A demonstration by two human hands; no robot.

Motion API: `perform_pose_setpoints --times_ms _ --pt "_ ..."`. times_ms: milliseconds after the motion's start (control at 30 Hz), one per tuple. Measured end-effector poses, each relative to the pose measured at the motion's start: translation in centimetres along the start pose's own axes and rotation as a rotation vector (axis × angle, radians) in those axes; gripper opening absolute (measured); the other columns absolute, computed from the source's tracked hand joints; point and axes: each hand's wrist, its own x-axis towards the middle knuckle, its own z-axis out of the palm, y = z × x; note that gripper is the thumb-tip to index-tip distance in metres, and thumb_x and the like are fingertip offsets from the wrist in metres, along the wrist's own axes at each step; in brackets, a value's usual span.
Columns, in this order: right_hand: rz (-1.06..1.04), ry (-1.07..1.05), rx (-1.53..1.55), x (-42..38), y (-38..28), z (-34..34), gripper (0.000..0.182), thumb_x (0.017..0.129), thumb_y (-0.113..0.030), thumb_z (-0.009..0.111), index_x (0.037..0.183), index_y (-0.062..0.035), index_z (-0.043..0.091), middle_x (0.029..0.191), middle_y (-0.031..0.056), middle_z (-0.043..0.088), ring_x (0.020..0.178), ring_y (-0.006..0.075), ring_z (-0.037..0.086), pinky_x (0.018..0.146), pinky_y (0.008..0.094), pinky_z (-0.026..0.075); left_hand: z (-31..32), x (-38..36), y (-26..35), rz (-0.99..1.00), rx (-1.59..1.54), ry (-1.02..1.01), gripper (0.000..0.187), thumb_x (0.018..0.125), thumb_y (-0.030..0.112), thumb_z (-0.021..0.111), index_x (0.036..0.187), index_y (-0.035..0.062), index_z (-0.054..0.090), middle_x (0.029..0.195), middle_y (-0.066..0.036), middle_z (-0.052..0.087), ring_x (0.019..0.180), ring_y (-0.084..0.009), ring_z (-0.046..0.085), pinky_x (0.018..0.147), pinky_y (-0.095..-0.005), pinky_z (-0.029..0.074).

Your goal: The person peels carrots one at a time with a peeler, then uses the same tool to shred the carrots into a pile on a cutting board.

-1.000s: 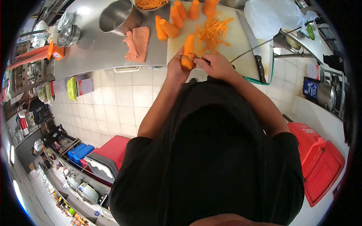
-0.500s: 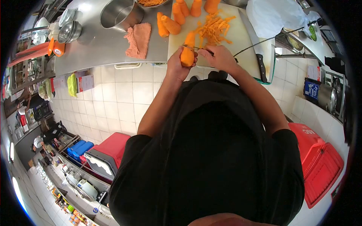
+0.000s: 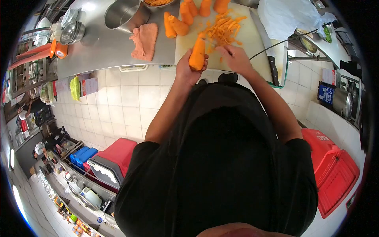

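Note:
A thick peeled carrot (image 3: 197, 55) is gripped near its lower end by my left hand (image 3: 187, 70), its narrow end pointing away over the cutting board (image 3: 252, 67). My right hand (image 3: 236, 58) is closed around a peeler (image 3: 211, 40), smeared by motion and partly hidden, just right of the carrot's tip. A loose pile of orange peelings (image 3: 224, 29) lies on the board beyond my right hand. Several carrots stand or lie along the board's far left side, including a short one (image 3: 179, 26).
A black-handled knife (image 3: 273, 71) rests on the board's right side. Left of the board are a pink cloth (image 3: 145, 41) and a steel pot (image 3: 125, 15). A white plastic bag (image 3: 286, 19) sits at the back right. Below right stands a red bin (image 3: 329, 170).
My right hand has shifted slightly to the right with the peeler, which has moved from across the carrot towards its tip. The carrot stays in my left hand.

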Motion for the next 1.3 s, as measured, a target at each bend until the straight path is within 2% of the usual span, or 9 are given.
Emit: perform_pose_setpoints --times_ms 200,300,400,500,600,767,1133,1200,1300 --pt "-0.022 -0.266 0.008 -1.8 -4.1 -0.1 0.047 0.096 -0.046 0.059 0.083 -0.0018 0.064 0.067 0.0186 0.060 0.060 0.0343 0.060 0.057 0.0420 0.045 0.9 0.0 0.2 -0.008 -0.016 0.067 0.041 0.105 0.040 0.036 0.121 0.0053 0.052 0.098 -0.017 0.064 0.076 -0.0263 0.058 0.062 -0.0351 0.045" --pt "-0.089 -0.232 0.003 -1.7 -3.4 0.3 0.040 0.096 -0.035 0.062 0.078 0.0000 0.060 0.058 0.0145 0.050 0.051 0.0216 0.046 0.052 0.0361 0.039 0.4 0.2 0.2 -0.075 -0.088 -0.020 0.041 0.105 0.039 0.037 0.121 0.0054 0.053 0.099 -0.017 0.064 0.076 -0.0263 0.059 0.062 -0.0352 0.046" --pt "-0.188 -0.202 0.007 -1.8 -2.9 0.4 0.040 0.096 -0.036 0.062 0.077 -0.0003 0.060 0.059 0.0167 0.051 0.051 0.0259 0.048 0.052 0.0370 0.039 -0.1 0.1 0.1 -0.069 -0.062 -0.079 0.045 0.104 0.040 0.037 0.124 0.0017 0.051 0.098 -0.017 0.062 0.075 -0.0271 0.059 0.059 -0.0338 0.045" --pt "-0.078 -0.133 -0.215 -0.7 -1.0 -0.4 0.046 0.095 -0.047 0.059 0.080 -0.0042 0.064 0.067 0.0180 0.061 0.064 0.0370 0.062 0.058 0.0453 0.047 -0.9 -0.4 0.0 -0.123 0.004 -0.083 0.044 0.105 0.039 0.036 0.123 0.0013 0.051 0.096 -0.018 0.061 0.072 -0.0275 0.058 0.059 -0.0336 0.045" --pt "-0.023 0.063 -0.215 0.0 0.1 -1.3 0.039 0.096 -0.036 0.061 0.080 -0.0009 0.061 0.064 0.0189 0.056 0.054 0.0310 0.051 0.054 0.0394 0.042 -0.8 -1.3 -0.2 -0.116 0.014 -0.134 0.041 0.105 0.038 0.035 0.121 0.0042 0.053 0.094 -0.017 0.061 0.071 -0.0272 0.057 0.061 -0.0355 0.045" --pt "-0.066 -0.249 -0.090 -2.8 -3.9 0.6 0.051 0.094 -0.051 0.059 0.077 -0.0024 0.061 0.067 0.0198 0.060 0.063 0.0402 0.061 0.058 0.0468 0.046 0.6 -1.7 -0.6 0.020 0.016 -0.048 0.040 0.106 0.036 0.034 0.119 0.0018 0.051 0.094 -0.018 0.061 0.070 -0.0270 0.057 0.058 -0.0346 0.045" --pt "-0.126 -0.070 -0.249 -1.7 -1.9 2.0 0.054 0.093 -0.053 0.058 0.077 -0.0026 0.061 0.067 0.0174 0.061 0.067 0.0410 0.062 0.060 0.0483 0.047 -1.2 -0.8 -0.1 0.014 0.012 -0.015 0.040 0.106 0.035 0.035 0.117 0.0010 0.051 0.094 -0.017 0.060 0.071 -0.0274 0.058 0.059 -0.0344 0.044" --pt "-0.102 -0.072 -0.265 -1.9 -1.7 1.8 0.054 0.094 -0.054 0.057 0.080 -0.0019 0.063 0.070 0.0177 0.064 0.070 0.0405 0.063 0.062 0.0476 0.048 -1.3 -1.2 -0.3 -0.005 0.058 -0.058 0.039 0.106 0.035 0.034 0.118 0.0023 0.050 0.094 -0.017 0.060 0.071 -0.0272 0.057 0.059 -0.0348 0.044" --pt "0.151 0.041 -0.306 1.6 1.2 -1.2 0.055 0.094 -0.055 0.056 0.084 -0.0017 0.066 0.078 0.0200 0.066 0.075 0.0406 0.065 0.065 0.0465 0.050 -1.1 -3.2 -0.6 0.022 0.130 -0.067 0.039 0.107 0.035 0.033 0.126 0.0047 0.049 0.094 -0.016 0.060 0.072 -0.0267 0.057 0.060 -0.0355 0.044"
